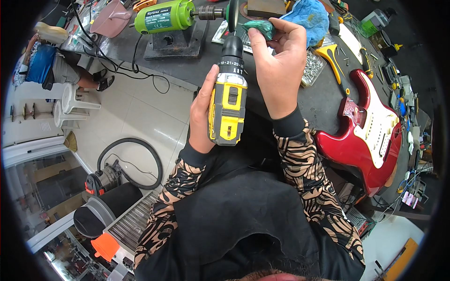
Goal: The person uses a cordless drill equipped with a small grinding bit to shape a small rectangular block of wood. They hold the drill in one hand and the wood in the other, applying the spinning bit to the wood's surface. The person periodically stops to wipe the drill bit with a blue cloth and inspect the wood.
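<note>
My left hand (202,112) is wrapped around a yellow and black cordless drill (228,110), whose chuck points away from me. Ahead of the chuck is a dark, thin disc (233,15) seen edge-on; whether the drill or the grinder bears it, I cannot tell. Between the thumb and fingers of my right hand (280,61) is a glossy green lump (260,29), held just right of the disc. A green bench grinder (165,17) on a dark base stands to the left, its metal chuck reaching toward the disc.
A red electric guitar body (358,136) with a white pickguard lies right on the dark bench (323,110). Near it are a yellow-handled brush (331,58), a box of screws (311,69) and a blue cloth (309,21). A vacuum cleaner (105,180) and a person (51,65) are left.
</note>
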Demonstrator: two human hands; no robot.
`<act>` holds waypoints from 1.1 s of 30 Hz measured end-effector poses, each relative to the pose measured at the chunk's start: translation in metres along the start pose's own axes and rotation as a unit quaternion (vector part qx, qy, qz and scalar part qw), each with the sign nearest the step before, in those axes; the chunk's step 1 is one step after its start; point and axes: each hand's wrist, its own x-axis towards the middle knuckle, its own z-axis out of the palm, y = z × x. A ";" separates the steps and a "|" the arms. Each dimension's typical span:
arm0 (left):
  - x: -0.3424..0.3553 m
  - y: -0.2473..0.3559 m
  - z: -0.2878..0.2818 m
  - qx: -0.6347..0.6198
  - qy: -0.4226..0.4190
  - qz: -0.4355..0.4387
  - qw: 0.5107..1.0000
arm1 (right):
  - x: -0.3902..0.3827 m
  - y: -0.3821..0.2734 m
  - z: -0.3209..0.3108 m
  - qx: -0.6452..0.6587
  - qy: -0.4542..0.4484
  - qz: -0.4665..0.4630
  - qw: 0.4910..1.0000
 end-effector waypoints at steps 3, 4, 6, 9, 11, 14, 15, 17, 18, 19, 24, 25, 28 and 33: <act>-0.002 -0.003 -0.001 0.001 -0.005 -0.022 1.000 | 0.000 0.003 0.000 0.007 0.002 -0.003 1.000; -0.002 -0.003 0.000 0.002 -0.004 -0.021 1.000 | 0.000 0.004 0.000 0.011 0.003 -0.004 1.000; -0.002 -0.002 0.000 0.003 -0.002 -0.017 1.000 | -0.001 0.003 0.000 0.006 0.003 -0.002 1.000; -0.007 -0.007 -0.001 0.037 -0.005 -0.012 0.999 | -0.001 0.000 0.000 0.012 0.001 0.005 1.000; -0.007 -0.008 0.000 0.056 -0.010 -0.006 0.998 | -0.001 0.001 0.000 0.019 -0.001 0.011 1.000; -0.003 0.003 -0.002 0.138 -0.025 0.040 0.989 | -0.001 0.001 -0.001 0.030 0.001 0.022 0.999; -0.002 0.007 -0.002 0.174 -0.031 0.061 0.982 | -0.001 -0.001 0.000 0.033 0.005 0.026 0.999; 0.000 0.008 -0.001 0.198 -0.019 0.097 0.975 | -0.001 -0.002 0.000 0.041 0.007 0.034 0.999; 0.001 0.009 -0.001 0.211 -0.018 0.108 0.971 | -0.001 -0.002 0.000 0.046 0.006 0.037 0.998; 0.002 0.010 0.000 0.224 -0.016 0.117 0.967 | -0.001 -0.001 0.000 0.050 0.005 0.041 0.998; -0.003 0.011 0.003 0.210 -0.011 0.080 0.974 | -0.001 0.003 0.000 0.041 0.003 0.033 0.999; -0.002 0.012 0.004 0.210 -0.008 0.081 0.974 | 0.000 0.002 0.000 0.043 0.003 0.034 0.998; -0.002 0.013 0.004 0.229 -0.007 0.090 0.969 | 0.000 -0.002 -0.002 0.022 -0.026 0.049 0.998; -0.002 0.011 0.006 0.256 -0.004 0.116 0.960 | 0.002 -0.004 0.000 0.031 -0.031 0.049 0.998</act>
